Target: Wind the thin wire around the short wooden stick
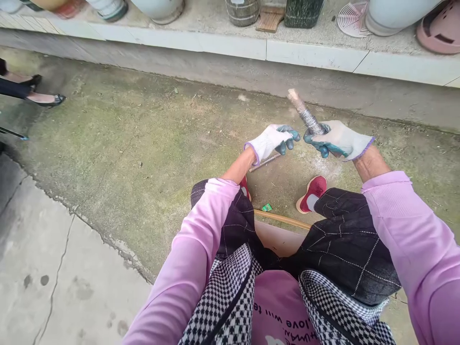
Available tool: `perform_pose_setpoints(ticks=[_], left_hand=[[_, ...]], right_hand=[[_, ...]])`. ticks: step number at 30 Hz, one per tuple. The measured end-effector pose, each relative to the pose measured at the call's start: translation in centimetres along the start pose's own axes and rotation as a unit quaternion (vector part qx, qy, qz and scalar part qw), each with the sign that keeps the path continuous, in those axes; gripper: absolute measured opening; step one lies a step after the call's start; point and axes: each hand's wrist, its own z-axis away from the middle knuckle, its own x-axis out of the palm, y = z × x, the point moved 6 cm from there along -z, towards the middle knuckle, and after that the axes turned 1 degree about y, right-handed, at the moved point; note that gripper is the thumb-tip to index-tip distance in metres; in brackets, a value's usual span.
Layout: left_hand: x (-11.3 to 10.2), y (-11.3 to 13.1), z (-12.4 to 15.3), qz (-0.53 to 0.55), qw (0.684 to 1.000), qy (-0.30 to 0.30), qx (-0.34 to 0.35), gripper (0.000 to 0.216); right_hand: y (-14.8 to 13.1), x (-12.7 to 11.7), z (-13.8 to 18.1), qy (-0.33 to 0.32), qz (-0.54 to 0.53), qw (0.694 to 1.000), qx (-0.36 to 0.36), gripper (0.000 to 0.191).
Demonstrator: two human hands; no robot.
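My right hand, in a white work glove with a blue-green coated palm, is closed around a wooden stick wound with thin silvery wire. The bare end of the stick points up and away to the left. My left hand, gloved the same way, is close by on the left with its fingers curled together. Whatever it may be pinching is too small or hidden to make out. Below that hand a thin rod lies on the ground between my feet.
A white-tiled ledge runs across the far side, bearing several pots. Another person's feet in black shoes are at the left. A small green wrapper lies on the concrete ground, near my red shoe.
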Motion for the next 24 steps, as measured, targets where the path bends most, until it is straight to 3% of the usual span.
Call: perform_pose_setpoints(ticks=[3, 6, 9, 11, 14, 17, 21, 24], left_hand=[[-0.9, 0.4, -0.5, -0.001, 1.0, 0.011, 0.004, 0.021], [-1.7, 0.4, -0.8, -0.019, 0.999, 0.036, 0.012, 0.03], [-2.3, -0.1, -0.9, -0.052, 0.997, 0.064, 0.002, 0.036], [-2.4, -0.3, -0.8, -0.085, 0.994, 0.07, -0.005, 0.043], [-2.1, -0.5, -0.3, -0.121, 0.991, 0.063, -0.014, 0.044], [-1.3, -0.5, 0.2, -0.127, 0.991, 0.05, -0.017, 0.035], [0.1, -0.1, 0.7, -0.114, 0.993, 0.02, -0.018, 0.021], [0.5, 0.5, 1.0, -0.08, 0.997, 0.014, -0.013, 0.011]], right_hand=[[-0.3, -0.6, 1.3, -0.048, -0.035, 0.998, -0.015, 0.055], [0.1, -0.1, 2.3, -0.124, -0.005, 0.992, -0.008, 0.057], [1.2, 2.2, 2.3, -0.202, 0.072, 0.977, 0.006, 0.041], [1.9, 3.8, 1.8, -0.221, 0.159, 0.962, 0.011, 0.025], [2.6, 4.7, 0.6, -0.177, 0.307, 0.935, 0.023, 0.042], [2.3, 3.2, -0.6, -0.088, 0.381, 0.919, 0.042, 0.052], [1.5, 0.3, -1.5, 0.002, 0.357, 0.933, 0.049, 0.045], [1.1, -0.7, -1.5, 0.027, 0.266, 0.963, 0.046, 0.032]])
